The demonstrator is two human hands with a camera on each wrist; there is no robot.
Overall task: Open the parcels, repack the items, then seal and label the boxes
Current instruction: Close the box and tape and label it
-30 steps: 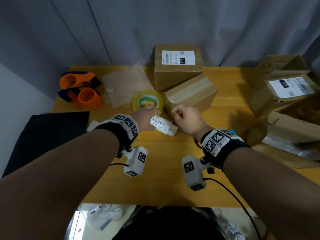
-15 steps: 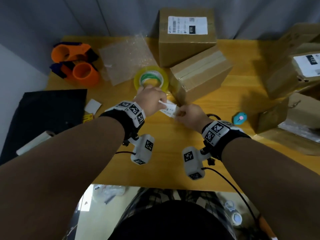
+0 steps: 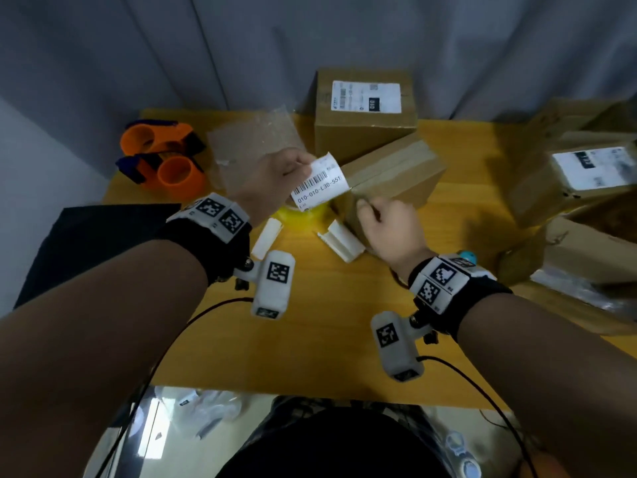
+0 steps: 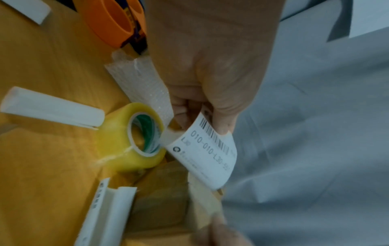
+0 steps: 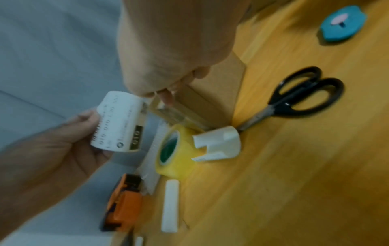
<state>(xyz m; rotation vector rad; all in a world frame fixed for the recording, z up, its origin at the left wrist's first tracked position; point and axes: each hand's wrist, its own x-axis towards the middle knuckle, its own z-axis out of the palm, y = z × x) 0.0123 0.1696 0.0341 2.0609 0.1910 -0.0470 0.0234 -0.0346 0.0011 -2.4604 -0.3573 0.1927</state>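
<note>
Dim and flat overall, lit softly from above, with muted greys and a saturated orange-yellow tabletop [image 3: 310,339]. Soft, short shadows only, as under the sealed box [image 3: 389,181] at centre of the head view. Strong wide-angle bending toward the edges of the head view, forearms ballooning at lower left and right. Glare on a shiny surface along the bottom edge. Boxes at the far right smeared and soft. Motion blur across both wrist views, heaviest at the lower left of the right wrist view and the bottom of the left; barcode label [image 4: 210,149] print just legible there, grainy elsewhere.
</note>
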